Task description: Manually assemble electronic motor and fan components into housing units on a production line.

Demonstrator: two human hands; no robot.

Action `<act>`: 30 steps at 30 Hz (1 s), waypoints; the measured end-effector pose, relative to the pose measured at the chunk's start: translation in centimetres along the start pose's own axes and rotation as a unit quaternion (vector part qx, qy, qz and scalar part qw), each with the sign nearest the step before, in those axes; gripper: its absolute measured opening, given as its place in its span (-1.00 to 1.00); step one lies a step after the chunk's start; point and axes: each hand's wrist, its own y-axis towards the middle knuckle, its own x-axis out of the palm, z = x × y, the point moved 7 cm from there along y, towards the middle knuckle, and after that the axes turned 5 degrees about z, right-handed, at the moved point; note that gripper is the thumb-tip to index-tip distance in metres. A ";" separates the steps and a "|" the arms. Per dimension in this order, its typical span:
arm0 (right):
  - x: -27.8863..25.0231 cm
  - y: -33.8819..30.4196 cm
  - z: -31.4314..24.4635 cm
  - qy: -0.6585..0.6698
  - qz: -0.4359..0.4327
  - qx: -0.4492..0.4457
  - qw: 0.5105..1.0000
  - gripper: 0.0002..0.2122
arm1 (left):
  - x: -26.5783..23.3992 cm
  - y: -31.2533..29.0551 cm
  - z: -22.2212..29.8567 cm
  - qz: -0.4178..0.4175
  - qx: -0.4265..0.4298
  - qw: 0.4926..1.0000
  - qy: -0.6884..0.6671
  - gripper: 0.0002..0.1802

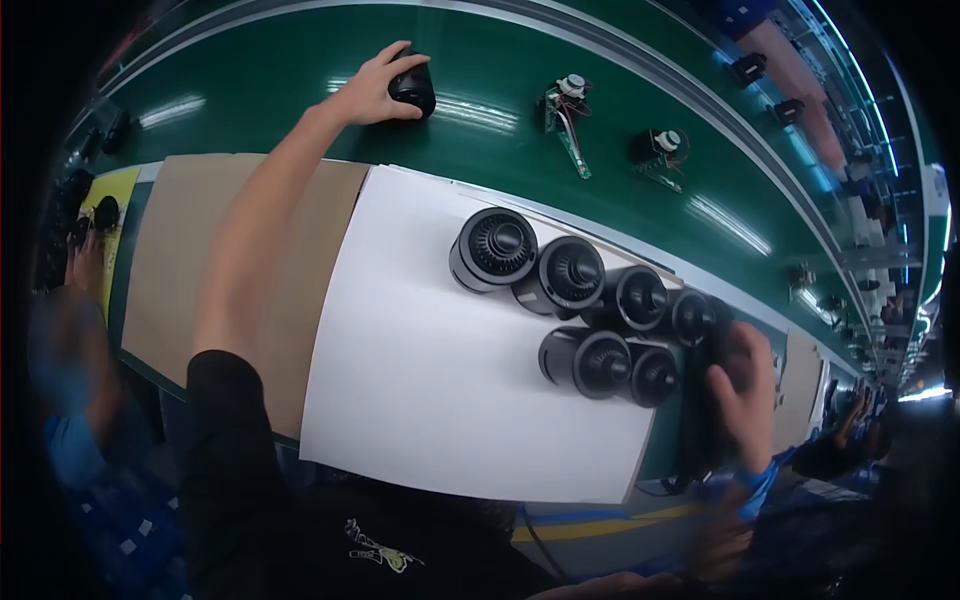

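My left hand (375,92) reaches out over the green belt, fingers and thumb wrapped round a black cylindrical housing (414,92). Several black cylindrical units (502,245) with ribbed round tops stand in two rows on a white sheet (430,400). At the right end of those rows is my right hand (748,395), blurred, with something blue at its wrist. Its thumb and fingers curl about a dark thing that I cannot make out against the dark area beside it.
Two small assemblies with green boards and wires (568,120) lie on the green belt (480,50). Left of the white sheet is a brown board (170,270). Another person's hand (85,262) works at the far left. Metal rails (640,50) run along the belt's far side.
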 end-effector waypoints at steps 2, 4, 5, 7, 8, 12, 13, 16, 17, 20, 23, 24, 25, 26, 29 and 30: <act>0.9 4.2 1.1 0.015 -0.016 0.040 0.999 -0.45 | -0.6 -0.2 -0.4 -0.010 0.021 1.000 -0.013 -0.11; 2.0 11.1 3.4 0.029 0.007 -0.003 1.000 -0.45 | -3.8 -1.3 3.8 -0.053 0.005 0.992 0.111 -0.07; 2.4 15.0 4.3 0.003 0.013 -0.025 1.000 -0.43 | -5.5 -1.1 8.4 -0.128 -0.023 0.976 0.175 0.03; 3.6 23.3 5.3 -0.048 0.068 -0.054 0.995 -0.33 | -5.3 -2.6 12.0 0.113 0.204 0.972 -0.023 -0.12; 4.7 26.9 5.6 -0.074 0.114 -0.055 0.989 -0.24 | -4.4 -3.6 15.8 0.038 0.230 0.955 -0.180 -0.15; 10.9 35.4 4.1 -0.077 0.062 0.004 0.995 0.10 | -3.1 -9.8 23.2 -0.085 0.247 0.955 -0.138 -0.21; 12.7 36.5 5.8 -0.110 0.019 0.062 0.992 0.12 | -2.9 -10.7 22.5 -0.122 0.171 0.965 -0.157 -0.21; 13.9 36.1 7.4 -0.122 -0.037 0.100 0.987 0.00 | -5.0 -15.5 20.0 -0.111 0.023 0.973 -0.203 -0.20; 14.8 35.9 7.3 -0.118 -0.042 0.092 0.988 0.00 | -6.3 -17.3 19.0 -0.067 -0.037 0.969 -0.237 -0.18; 13.6 34.5 5.9 -0.110 0.026 0.067 0.991 -0.05 | -6.7 -21.0 18.0 -0.113 -0.148 0.963 -0.197 -0.08; 11.7 31.4 2.2 0.093 0.033 0.041 0.994 -0.16 | -5.6 -22.4 18.0 -0.154 -0.158 0.966 -0.137 0.02; 10.5 29.7 -1.4 0.144 0.015 0.048 0.988 -0.19 | -5.4 -22.3 18.5 -0.157 -0.165 0.967 -0.116 0.05; 9.8 27.5 -4.1 0.238 -0.030 0.061 0.969 -0.25 | -5.1 -21.8 18.5 -0.150 -0.188 0.962 -0.130 0.04; 8.7 26.3 -5.1 0.334 -0.059 0.035 0.940 -0.29 | -5.0 -21.1 18.4 -0.148 -0.186 0.962 -0.134 0.04; 6.3 20.7 -10.8 0.387 -0.077 -0.007 0.919 -0.32 | -4.1 -21.9 17.4 -0.176 -0.268 0.918 -0.232 -0.02; 5.4 18.4 -12.9 0.411 -0.106 -0.035 0.905 -0.32 | -4.9 -23.1 16.5 -0.108 -0.294 0.910 -0.273 -0.04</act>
